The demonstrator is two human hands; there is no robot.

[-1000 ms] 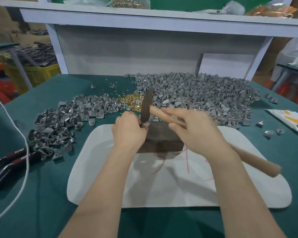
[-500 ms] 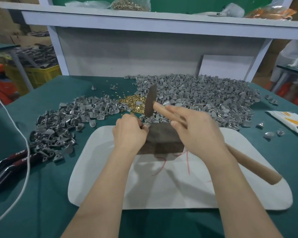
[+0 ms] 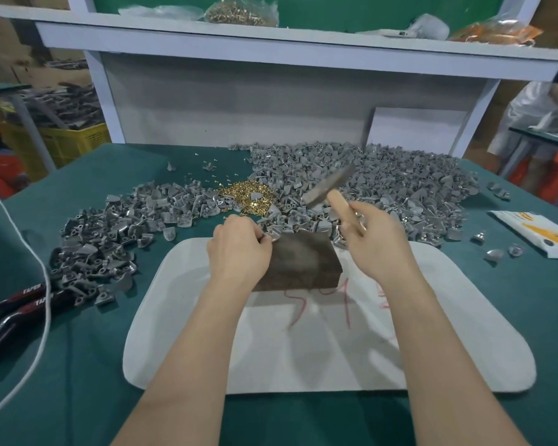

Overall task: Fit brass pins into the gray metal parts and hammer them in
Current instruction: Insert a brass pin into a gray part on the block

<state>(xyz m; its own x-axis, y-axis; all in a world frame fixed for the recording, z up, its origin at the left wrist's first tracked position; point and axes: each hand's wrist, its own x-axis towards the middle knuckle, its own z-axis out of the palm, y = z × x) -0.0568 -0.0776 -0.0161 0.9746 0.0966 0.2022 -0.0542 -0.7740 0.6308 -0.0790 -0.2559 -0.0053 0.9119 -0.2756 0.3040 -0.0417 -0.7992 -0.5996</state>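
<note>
Since half a second ago the hammer (image 3: 327,188) has swung up and to the right. Its head stood beside the left fingers above the block, and I now see it raised and tilted over the near edge of the large heap of gray parts (image 3: 400,178). The right hand (image 3: 377,243) is wrapped round the wooden handle close to the head. The left hand (image 3: 239,249) pinches a gray part (image 3: 271,236) against the far left corner of the dark block (image 3: 300,262); its fingertips cover the spot, so I cannot tell whether a pin sits in it. The block rests on the white mat (image 3: 335,349). Loose brass pins (image 3: 248,196) lie just beyond the left hand, between the two gray heaps.
</note>
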